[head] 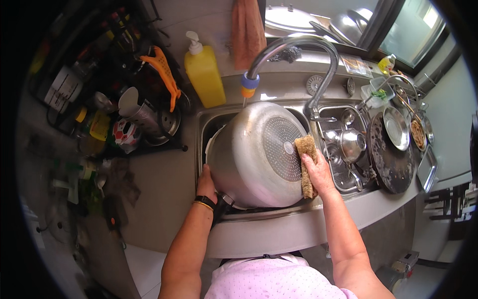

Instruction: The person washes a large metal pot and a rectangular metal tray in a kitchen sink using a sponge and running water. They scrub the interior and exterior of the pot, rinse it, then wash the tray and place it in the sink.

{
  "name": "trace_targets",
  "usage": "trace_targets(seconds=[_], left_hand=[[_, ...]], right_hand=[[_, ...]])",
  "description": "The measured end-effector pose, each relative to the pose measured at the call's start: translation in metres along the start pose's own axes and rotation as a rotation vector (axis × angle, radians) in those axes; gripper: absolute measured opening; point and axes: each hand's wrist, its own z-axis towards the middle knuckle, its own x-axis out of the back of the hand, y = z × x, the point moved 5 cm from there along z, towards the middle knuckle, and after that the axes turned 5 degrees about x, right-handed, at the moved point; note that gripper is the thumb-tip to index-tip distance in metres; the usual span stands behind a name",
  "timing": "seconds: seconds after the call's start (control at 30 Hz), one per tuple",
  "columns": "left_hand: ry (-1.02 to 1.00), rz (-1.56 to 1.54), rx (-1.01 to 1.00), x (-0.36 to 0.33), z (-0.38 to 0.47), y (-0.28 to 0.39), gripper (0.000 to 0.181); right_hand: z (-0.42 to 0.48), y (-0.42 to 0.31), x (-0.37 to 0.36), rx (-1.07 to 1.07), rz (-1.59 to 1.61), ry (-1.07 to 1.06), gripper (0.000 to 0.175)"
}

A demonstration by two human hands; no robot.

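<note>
A large aluminium pot [246,157] lies tilted on its side in the left basin of a steel sink [199,153], its dotted base turned to the right. My left hand [207,187] grips the pot's rim at the left, beside a black handle [224,205]; most of its fingers are hidden. With my right hand [319,172] I hold a tan scrubbing pad [307,164] against the edge of the base. Above the pot arches a chrome faucet [330,63] with a blue and orange nozzle [249,84]; below it a thin stream of water appears.
A yellow pump bottle [205,76] stands behind the sink's left corner. The right basin has a wire basket [338,183] with steel utensils. Beyond it lean a dark round griddle [388,160] and a steel plate [396,129]. A crowded rack [164,140] borders the left counter.
</note>
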Motion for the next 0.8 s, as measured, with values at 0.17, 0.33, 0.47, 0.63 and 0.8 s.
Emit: trace_targets(seconds=[0.17,0.33,0.47,0.63,0.8], left_hand=[[0.047,0.072,-0.052,0.004,-0.014,0.018,0.064],[0.078,0.143,-0.06,0.015,-0.022,0.026,0.06],[0.06,0.163,-0.127,0.011,-0.037,0.038,0.062],[0.026,0.231,-0.263,-0.004,-0.067,0.059,0.06],[0.059,0.201,-0.278,-0.008,-0.078,0.064,0.058]], right_hand=[[0.035,0.008,-0.008,-0.089,0.14,-0.07,0.043],[0.065,0.006,-0.022,-0.106,0.214,-0.13,0.045],[0.1,0.0,-0.035,-0.198,0.488,-0.212,0.046],[0.139,0.04,-0.052,-0.562,0.994,-0.368,0.05],[0.145,0.047,-0.06,-0.54,1.009,-0.399,0.046]])
